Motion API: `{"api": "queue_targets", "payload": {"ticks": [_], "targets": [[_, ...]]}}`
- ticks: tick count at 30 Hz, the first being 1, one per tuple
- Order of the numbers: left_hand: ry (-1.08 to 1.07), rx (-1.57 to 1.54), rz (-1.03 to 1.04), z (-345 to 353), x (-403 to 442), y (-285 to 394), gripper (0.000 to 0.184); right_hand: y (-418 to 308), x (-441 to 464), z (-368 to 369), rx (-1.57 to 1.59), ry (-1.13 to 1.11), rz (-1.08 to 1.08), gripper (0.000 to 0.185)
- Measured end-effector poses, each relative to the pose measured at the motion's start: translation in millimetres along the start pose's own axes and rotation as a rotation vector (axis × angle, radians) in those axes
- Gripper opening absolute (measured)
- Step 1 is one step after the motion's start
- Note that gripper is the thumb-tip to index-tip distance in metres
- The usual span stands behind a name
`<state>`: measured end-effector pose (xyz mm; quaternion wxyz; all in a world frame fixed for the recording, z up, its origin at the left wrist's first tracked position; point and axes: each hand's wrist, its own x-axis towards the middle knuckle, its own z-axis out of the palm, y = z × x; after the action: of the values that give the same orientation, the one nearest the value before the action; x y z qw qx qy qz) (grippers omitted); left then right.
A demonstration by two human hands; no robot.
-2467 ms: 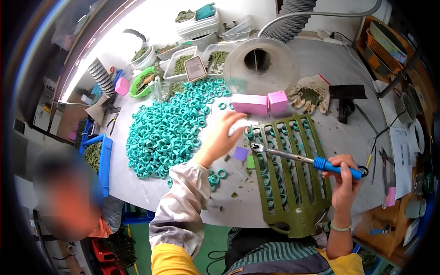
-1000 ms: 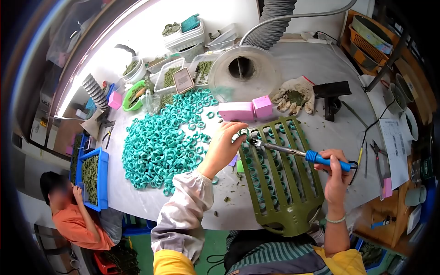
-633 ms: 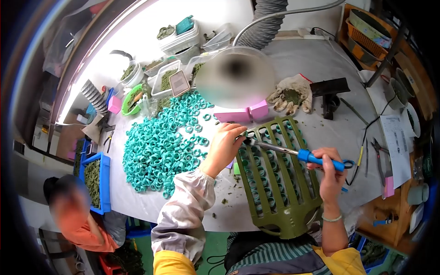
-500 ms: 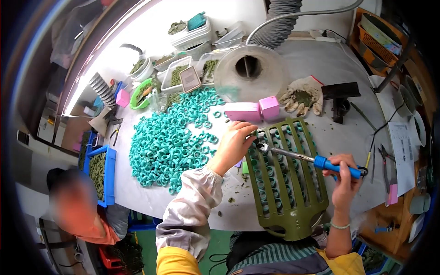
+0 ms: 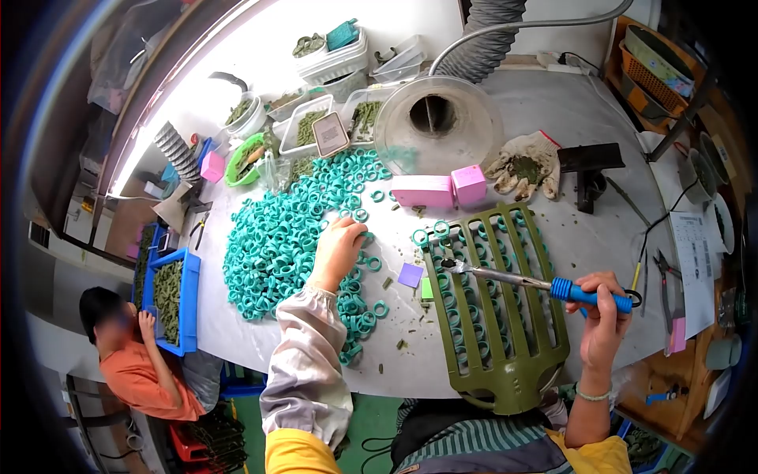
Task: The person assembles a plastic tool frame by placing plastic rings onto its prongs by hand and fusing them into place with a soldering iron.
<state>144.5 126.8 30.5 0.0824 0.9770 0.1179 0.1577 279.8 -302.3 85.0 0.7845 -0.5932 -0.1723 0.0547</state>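
Observation:
My left hand is at the right side of a big pile of teal rings, fingers bent together; what they hold, if anything, is hidden. My right hand grips the blue handle of a metal-shafted tool. The tool's tip lies over the upper left of an olive green slotted rack. Rows of teal rings show between the rack's bars. Two rings sit at its top left corner. A purple square and a green square lie beside the rack.
Two pink blocks, a clear round cover and a stained glove lie beyond the rack. A black stand and pliers are at right. A person in orange sits left by a blue bin.
My left hand has moved left, from the rack's upper left corner to the ring pile. Two rings now show at that corner. The tool has shifted slightly right and its tip sits a little lower.

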Motion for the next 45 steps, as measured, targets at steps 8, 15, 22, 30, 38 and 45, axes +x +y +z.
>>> {"api": "queue_targets", "payload": {"ticks": [8,15,22,30,38,45], "targets": [[-0.131,-0.554,-0.475,-12.0,-0.3,15.3,0.027,-3.8,-1.6,-3.6,0.001,0.018,-0.008,0.024],[-0.093,-0.906,-0.375,-18.6,3.9,54.3,0.019,-10.1,-0.9,-7.3,-0.020,0.033,-0.015,0.024],[-0.008,-0.609,-0.023,-13.9,38.1,134.1,0.033,-1.5,5.7,-13.0,-0.060,0.048,-0.072,0.022],[0.056,-0.261,0.133,24.7,56.0,145.7,0.031,20.4,12.2,-11.4,-0.029,0.028,-0.072,0.021],[0.031,-0.219,0.165,25.6,60.1,145.0,0.030,16.9,15.6,-9.4,-0.022,0.013,-0.124,0.021],[0.109,-0.563,-0.081,22.0,61.6,101.2,0.021,-0.5,12.4,-18.3,0.007,0.078,-0.054,0.024]]}}
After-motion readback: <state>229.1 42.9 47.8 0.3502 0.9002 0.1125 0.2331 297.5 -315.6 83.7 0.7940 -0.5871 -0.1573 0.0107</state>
